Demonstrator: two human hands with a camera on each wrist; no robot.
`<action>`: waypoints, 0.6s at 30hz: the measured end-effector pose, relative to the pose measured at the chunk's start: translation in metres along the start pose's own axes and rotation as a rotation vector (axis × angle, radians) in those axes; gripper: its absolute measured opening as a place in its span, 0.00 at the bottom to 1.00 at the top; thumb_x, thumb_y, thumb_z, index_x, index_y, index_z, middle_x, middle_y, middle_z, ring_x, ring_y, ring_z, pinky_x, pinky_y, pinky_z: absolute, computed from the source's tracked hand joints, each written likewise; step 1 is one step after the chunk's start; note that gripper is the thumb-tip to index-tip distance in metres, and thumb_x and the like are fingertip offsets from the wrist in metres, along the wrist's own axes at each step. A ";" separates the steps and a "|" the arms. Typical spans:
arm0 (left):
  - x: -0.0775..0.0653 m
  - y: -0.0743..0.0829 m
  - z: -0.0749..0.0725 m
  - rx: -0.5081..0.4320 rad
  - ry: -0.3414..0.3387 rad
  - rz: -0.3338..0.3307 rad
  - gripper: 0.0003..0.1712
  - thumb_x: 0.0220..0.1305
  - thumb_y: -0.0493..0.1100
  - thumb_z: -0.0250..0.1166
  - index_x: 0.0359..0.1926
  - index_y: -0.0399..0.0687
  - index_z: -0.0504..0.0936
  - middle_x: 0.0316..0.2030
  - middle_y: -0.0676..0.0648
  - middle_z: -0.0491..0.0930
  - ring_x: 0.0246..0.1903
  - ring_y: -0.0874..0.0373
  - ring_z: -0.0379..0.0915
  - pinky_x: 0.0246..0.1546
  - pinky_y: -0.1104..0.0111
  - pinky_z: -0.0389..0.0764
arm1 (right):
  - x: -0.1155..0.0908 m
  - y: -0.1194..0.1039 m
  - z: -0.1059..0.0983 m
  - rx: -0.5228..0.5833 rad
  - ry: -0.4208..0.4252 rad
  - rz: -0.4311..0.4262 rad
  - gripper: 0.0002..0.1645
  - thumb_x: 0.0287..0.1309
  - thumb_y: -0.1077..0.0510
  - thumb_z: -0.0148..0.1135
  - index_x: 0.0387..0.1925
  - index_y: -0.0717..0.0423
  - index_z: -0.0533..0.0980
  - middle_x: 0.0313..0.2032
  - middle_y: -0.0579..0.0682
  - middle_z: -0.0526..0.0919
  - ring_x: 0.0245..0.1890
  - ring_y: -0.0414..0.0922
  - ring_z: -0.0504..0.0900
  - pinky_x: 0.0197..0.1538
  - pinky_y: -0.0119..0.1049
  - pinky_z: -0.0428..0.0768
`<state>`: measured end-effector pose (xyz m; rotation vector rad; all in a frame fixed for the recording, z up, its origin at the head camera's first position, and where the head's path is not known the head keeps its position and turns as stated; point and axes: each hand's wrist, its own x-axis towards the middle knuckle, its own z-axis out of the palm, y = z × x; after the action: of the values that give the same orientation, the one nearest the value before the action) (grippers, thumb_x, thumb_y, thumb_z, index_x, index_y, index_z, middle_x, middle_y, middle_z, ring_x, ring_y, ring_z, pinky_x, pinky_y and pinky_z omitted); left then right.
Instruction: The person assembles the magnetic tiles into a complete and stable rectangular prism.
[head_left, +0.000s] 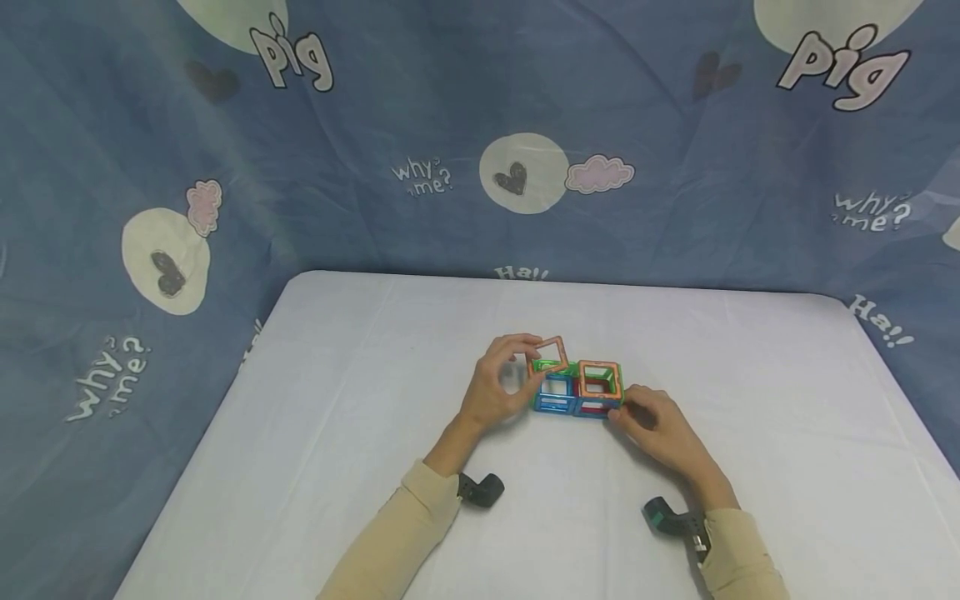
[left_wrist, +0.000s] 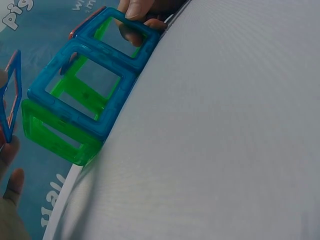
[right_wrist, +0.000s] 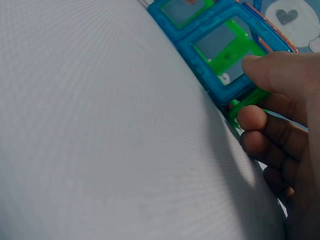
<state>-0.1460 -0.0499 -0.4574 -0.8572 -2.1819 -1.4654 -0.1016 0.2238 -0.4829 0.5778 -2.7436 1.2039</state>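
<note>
Two joined cubes of see-through magnetic tiles (head_left: 556, 408) stand on the table, with blue squares in front and green ones at the sides and back. An orange square tile (head_left: 600, 364) covers the top of the right cube. Above the left cube, my left hand (head_left: 495, 387) pinches another orange square tile (head_left: 564, 352), tilted and apart from the cubes in the left wrist view. My right hand (head_left: 663, 429) grips the right end of the cubes; in the right wrist view its thumb (right_wrist: 270, 70) lies on the blue front tile (right_wrist: 187, 52) and the fingers are by the green side.
A white cloth-covered table (head_left: 420, 333) lies under everything. Behind it hangs a blue printed curtain (head_left: 450, 92). Dark wrist cameras (head_left: 483, 490) sit on both forearms, close to the tabletop.
</note>
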 end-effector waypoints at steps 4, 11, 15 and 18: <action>0.003 0.016 -0.004 -0.007 -0.008 0.012 0.14 0.50 0.34 0.67 0.40 0.36 0.78 0.50 0.38 0.78 0.54 0.45 0.71 0.56 0.56 0.74 | 0.000 0.001 0.000 -0.007 0.007 -0.010 0.05 0.57 0.54 0.65 0.30 0.40 0.75 0.28 0.35 0.75 0.33 0.35 0.69 0.44 0.31 0.66; 0.004 0.016 -0.004 -0.003 -0.015 0.072 0.16 0.48 0.33 0.69 0.40 0.37 0.78 0.49 0.37 0.78 0.52 0.45 0.71 0.60 0.60 0.71 | 0.001 -0.002 -0.001 -0.008 -0.003 -0.003 0.04 0.57 0.54 0.65 0.30 0.41 0.76 0.28 0.36 0.76 0.34 0.35 0.69 0.45 0.31 0.67; 0.003 0.017 -0.004 0.016 -0.031 0.076 0.17 0.47 0.33 0.69 0.40 0.37 0.78 0.49 0.37 0.78 0.52 0.46 0.71 0.60 0.60 0.71 | 0.001 -0.003 -0.001 -0.012 -0.008 0.004 0.04 0.57 0.53 0.64 0.30 0.41 0.76 0.29 0.36 0.77 0.34 0.35 0.70 0.45 0.32 0.67; 0.003 0.017 -0.005 0.023 -0.047 0.069 0.18 0.46 0.33 0.70 0.41 0.37 0.78 0.49 0.38 0.79 0.52 0.47 0.71 0.60 0.60 0.71 | 0.001 -0.003 -0.001 -0.011 -0.009 0.003 0.04 0.57 0.54 0.65 0.30 0.41 0.76 0.29 0.36 0.76 0.34 0.35 0.70 0.45 0.32 0.67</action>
<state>-0.1367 -0.0490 -0.4418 -0.9580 -2.1756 -1.3988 -0.1013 0.2223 -0.4799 0.5793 -2.7577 1.1897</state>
